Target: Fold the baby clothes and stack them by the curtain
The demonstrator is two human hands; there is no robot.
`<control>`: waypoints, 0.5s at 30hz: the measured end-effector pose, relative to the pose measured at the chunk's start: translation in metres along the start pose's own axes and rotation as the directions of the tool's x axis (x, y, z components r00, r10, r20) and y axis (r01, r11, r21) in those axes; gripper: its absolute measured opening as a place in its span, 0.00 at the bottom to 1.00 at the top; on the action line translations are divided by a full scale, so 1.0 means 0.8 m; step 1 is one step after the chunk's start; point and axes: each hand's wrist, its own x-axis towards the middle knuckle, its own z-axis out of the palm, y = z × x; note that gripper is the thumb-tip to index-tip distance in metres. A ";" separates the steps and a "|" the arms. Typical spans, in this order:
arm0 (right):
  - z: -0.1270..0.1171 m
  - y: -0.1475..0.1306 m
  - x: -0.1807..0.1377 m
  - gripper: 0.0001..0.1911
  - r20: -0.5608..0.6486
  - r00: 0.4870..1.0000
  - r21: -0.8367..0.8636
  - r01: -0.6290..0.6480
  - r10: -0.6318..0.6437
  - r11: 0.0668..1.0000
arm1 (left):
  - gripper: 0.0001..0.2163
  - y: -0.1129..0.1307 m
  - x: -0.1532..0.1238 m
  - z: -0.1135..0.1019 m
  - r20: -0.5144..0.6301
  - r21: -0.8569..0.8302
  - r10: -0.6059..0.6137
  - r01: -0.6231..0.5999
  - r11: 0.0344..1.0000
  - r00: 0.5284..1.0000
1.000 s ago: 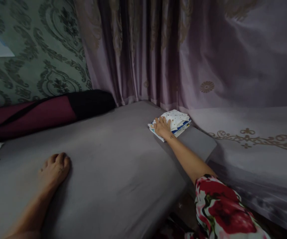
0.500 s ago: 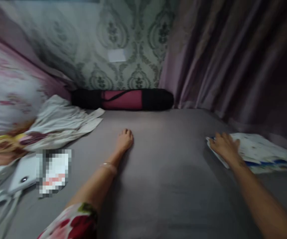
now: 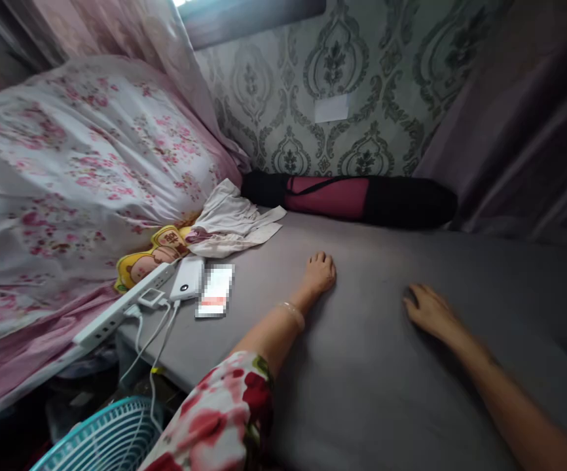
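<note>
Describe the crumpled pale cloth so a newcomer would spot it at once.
Find the long black-and-maroon bag lying along the patterned wall. Near its left end, on the gray sheet, left of the left hand, lies the pale cloth. Its loose, plain folds set it apart from the floral fabric and bright yellow item beside it.

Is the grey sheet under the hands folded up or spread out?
Spread out: the grey sheet lies mostly smooth beneath the left hand and right hand, reaching back to the black-and-maroon bag.
</note>
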 end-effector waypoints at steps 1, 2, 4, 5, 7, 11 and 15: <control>0.002 -0.006 -0.004 0.19 0.021 0.999 0.002 0.037 -0.037 0.999 | 0.17 0.000 0.000 0.000 0.006 0.002 0.001 -0.001 1.000 1.000; 0.005 -0.016 -0.009 0.20 0.052 0.994 -0.001 0.097 -0.097 0.995 | 0.17 0.000 0.000 0.000 0.015 0.005 0.003 -0.003 1.000 1.000; 0.010 -0.043 -0.019 0.24 0.125 0.962 -0.019 0.249 -0.245 0.968 | 0.17 -0.001 0.000 -0.001 0.029 0.019 0.010 -0.010 1.000 1.000; 0.012 -0.057 -0.024 0.25 0.157 0.936 -0.033 0.322 -0.314 0.946 | 0.17 -0.002 0.001 -0.002 0.036 0.027 0.020 -0.021 0.999 0.999; 0.014 -0.081 -0.035 0.26 0.188 0.891 -0.054 0.430 -0.413 0.901 | 0.17 -0.009 0.004 -0.008 0.062 0.034 0.060 -0.062 0.998 0.996; 0.015 -0.098 -0.051 0.25 0.144 0.867 -0.086 0.491 -0.477 0.867 | 0.14 -0.041 0.013 -0.033 0.215 -0.074 0.147 -0.134 0.988 0.965; 0.022 -0.092 -0.055 0.25 0.067 0.872 -0.079 0.489 -0.485 0.869 | 0.14 -0.104 0.020 -0.075 0.239 -0.067 -0.023 0.040 0.997 0.971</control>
